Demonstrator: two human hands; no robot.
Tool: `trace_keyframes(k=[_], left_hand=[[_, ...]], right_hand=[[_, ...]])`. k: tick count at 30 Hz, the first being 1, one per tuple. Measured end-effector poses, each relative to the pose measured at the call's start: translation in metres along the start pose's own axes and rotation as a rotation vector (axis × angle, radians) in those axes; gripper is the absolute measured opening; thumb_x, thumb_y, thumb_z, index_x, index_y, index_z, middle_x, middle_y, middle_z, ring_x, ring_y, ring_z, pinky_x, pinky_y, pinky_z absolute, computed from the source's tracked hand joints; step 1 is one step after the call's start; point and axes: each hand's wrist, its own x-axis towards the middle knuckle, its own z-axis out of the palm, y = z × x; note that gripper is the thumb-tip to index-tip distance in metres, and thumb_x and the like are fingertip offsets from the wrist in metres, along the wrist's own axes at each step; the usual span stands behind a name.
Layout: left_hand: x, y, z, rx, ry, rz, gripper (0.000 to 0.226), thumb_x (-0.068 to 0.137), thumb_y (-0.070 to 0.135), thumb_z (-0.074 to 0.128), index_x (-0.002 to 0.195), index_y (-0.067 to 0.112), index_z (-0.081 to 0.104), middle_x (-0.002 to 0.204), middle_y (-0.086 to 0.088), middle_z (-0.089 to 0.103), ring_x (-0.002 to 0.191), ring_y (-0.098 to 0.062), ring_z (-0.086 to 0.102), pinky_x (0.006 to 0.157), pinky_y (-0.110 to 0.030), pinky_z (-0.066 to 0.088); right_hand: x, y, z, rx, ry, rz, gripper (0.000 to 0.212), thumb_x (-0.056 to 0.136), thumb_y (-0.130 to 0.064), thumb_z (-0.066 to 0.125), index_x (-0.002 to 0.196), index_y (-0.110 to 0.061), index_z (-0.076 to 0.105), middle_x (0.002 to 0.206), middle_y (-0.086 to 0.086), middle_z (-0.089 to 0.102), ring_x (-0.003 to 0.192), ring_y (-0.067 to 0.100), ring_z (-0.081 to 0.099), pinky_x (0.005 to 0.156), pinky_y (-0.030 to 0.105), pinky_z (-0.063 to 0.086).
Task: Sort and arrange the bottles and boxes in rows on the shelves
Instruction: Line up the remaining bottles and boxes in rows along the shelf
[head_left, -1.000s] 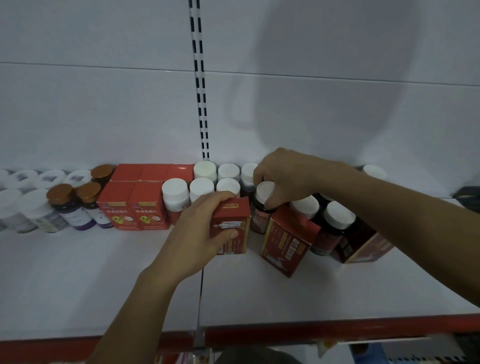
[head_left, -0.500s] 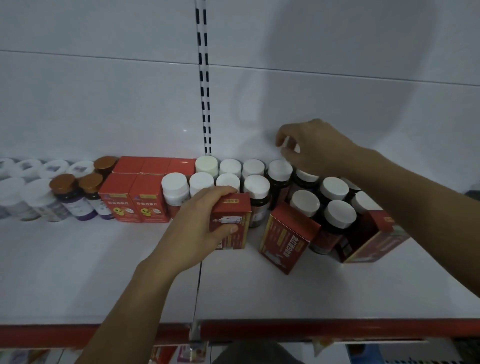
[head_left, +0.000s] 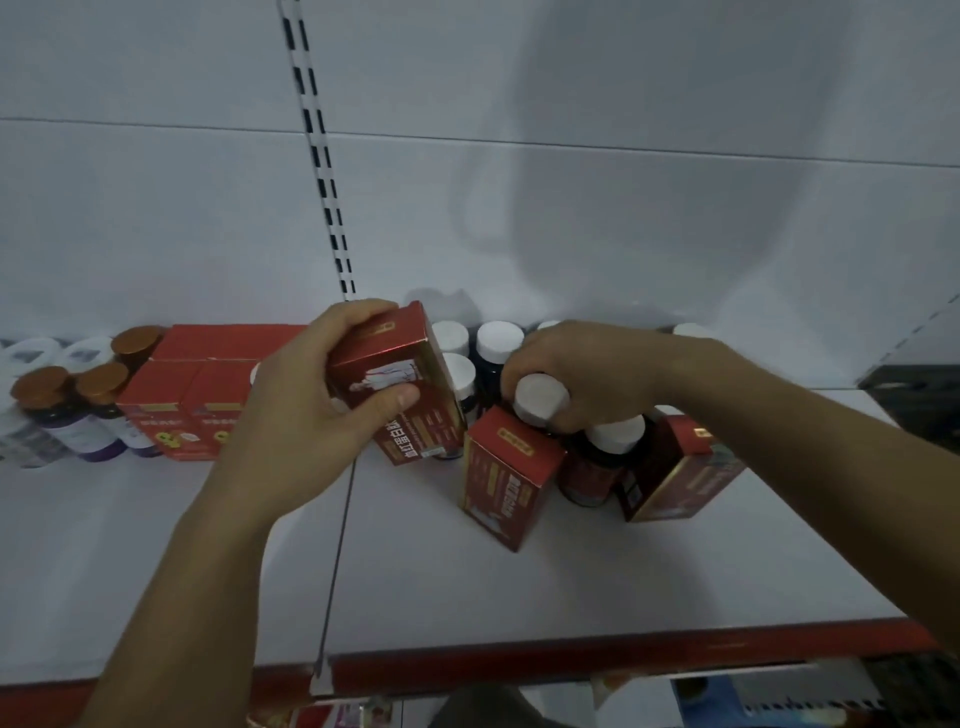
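Note:
My left hand (head_left: 306, 415) grips a red box (head_left: 410, 395) and holds it tilted above the white shelf (head_left: 415, 571). My right hand (head_left: 582, 374) curls round a dark bottle with a white cap (head_left: 540, 400) among several white-capped bottles (head_left: 498, 338) at the back. A second red box (head_left: 506, 473) stands askew in front of them. A third red box (head_left: 680, 467) leans at the right beside another white-capped bottle (head_left: 602, 457).
A block of red boxes (head_left: 187, 405) stands at the left, with brown-capped purple bottles (head_left: 67, 410) and white-capped bottles (head_left: 31, 353) beyond. The shelf's red front edge (head_left: 571, 660) runs below. A slotted upright (head_left: 322, 171) divides the back panel. A dark object (head_left: 914, 395) sits far right.
My left hand has lifted and tilted its red box off the shelf. My right hand came down from the back row and took hold of a white-capped bottle.

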Motion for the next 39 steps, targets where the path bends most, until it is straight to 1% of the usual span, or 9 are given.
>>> trace_keyframes(k=[4,10,15,20,25,28,33,36,39], left_hand=[[0.004,0.010,0.008,0.044,-0.008,0.004,0.062,0.074,0.046,0.072,0.133,0.035,0.056,0.116,0.024,0.065,0.108,0.002,0.063,0.084,-0.027,0.056],[0.009,0.021,0.006,0.081,0.053,0.012,0.056,0.080,0.039,0.075,0.132,0.038,0.055,0.114,0.026,0.063,0.103,0.003,0.063,0.069,-0.026,0.055],[0.021,0.034,0.004,0.156,0.109,0.088,0.056,0.084,0.029,0.082,0.132,0.032,0.054,0.116,0.025,0.062,0.107,0.004,0.062,0.085,-0.016,0.053],[0.039,0.050,0.007,0.177,0.128,0.118,0.057,0.086,0.026,0.081,0.135,0.028,0.054,0.119,0.021,0.061,0.110,0.002,0.061,0.093,-0.026,0.053],[0.044,0.056,0.022,0.167,0.119,0.115,0.055,0.086,0.028,0.077,0.136,0.027,0.053,0.121,0.018,0.062,0.112,0.000,0.062,0.093,-0.026,0.053],[0.041,0.058,0.035,0.141,0.115,0.089,0.055,0.085,0.032,0.073,0.136,0.027,0.053,0.121,0.020,0.062,0.111,0.000,0.062,0.091,-0.022,0.054],[0.033,0.058,0.054,0.077,0.155,0.052,0.052,0.085,0.026,0.073,0.133,0.025,0.055,0.119,0.017,0.064,0.110,-0.004,0.064,0.093,-0.034,0.056],[0.027,0.059,0.057,0.080,0.189,0.044,0.052,0.086,0.022,0.074,0.133,0.023,0.055,0.118,0.013,0.065,0.109,-0.006,0.064,0.090,-0.034,0.057],[0.023,0.061,0.058,0.091,0.220,0.041,0.051,0.087,0.020,0.076,0.133,0.022,0.054,0.118,0.013,0.064,0.108,-0.006,0.064,0.087,-0.026,0.056]], right_hand=[[0.010,-0.005,0.001,-0.017,0.211,-0.002,0.038,0.080,-0.037,0.074,0.115,-0.031,0.061,0.105,-0.005,0.062,0.098,0.022,0.060,0.082,0.044,0.052],[0.013,0.005,0.009,0.004,0.226,-0.033,0.048,0.079,-0.046,0.077,0.119,-0.030,0.057,0.103,-0.011,0.052,0.098,0.016,0.052,0.081,0.036,0.046],[-0.005,0.035,-0.014,0.074,0.448,0.075,0.032,0.096,-0.050,0.055,0.117,-0.026,0.061,0.103,-0.005,0.063,0.086,0.015,0.058,0.079,0.036,0.050],[-0.009,0.054,-0.012,-0.062,0.272,0.194,0.032,0.095,-0.042,0.059,0.122,-0.025,0.060,0.111,0.001,0.065,0.102,0.023,0.056,0.087,0.039,0.049],[-0.026,0.058,-0.006,-0.038,0.232,0.135,0.015,0.087,-0.039,0.063,0.095,-0.027,0.058,0.090,-0.007,0.063,0.085,0.018,0.057,0.074,0.039,0.052],[-0.033,0.063,0.001,-0.045,0.150,0.141,0.023,0.081,-0.044,0.066,0.095,-0.029,0.055,0.089,-0.007,0.058,0.085,0.018,0.056,0.073,0.040,0.052],[-0.030,0.063,-0.004,0.004,0.356,0.096,0.045,0.082,-0.056,0.069,0.114,-0.027,0.055,0.102,-0.001,0.062,0.092,0.022,0.057,0.081,0.042,0.051],[-0.026,0.061,-0.011,-0.036,0.225,0.165,0.055,0.078,-0.064,0.070,0.112,-0.024,0.054,0.100,-0.001,0.063,0.091,0.023,0.058,0.079,0.041,0.051],[-0.026,0.059,-0.008,-0.068,0.165,0.204,0.051,0.077,-0.055,0.075,0.105,-0.018,0.053,0.087,-0.003,0.058,0.081,0.021,0.055,0.065,0.034,0.045]])
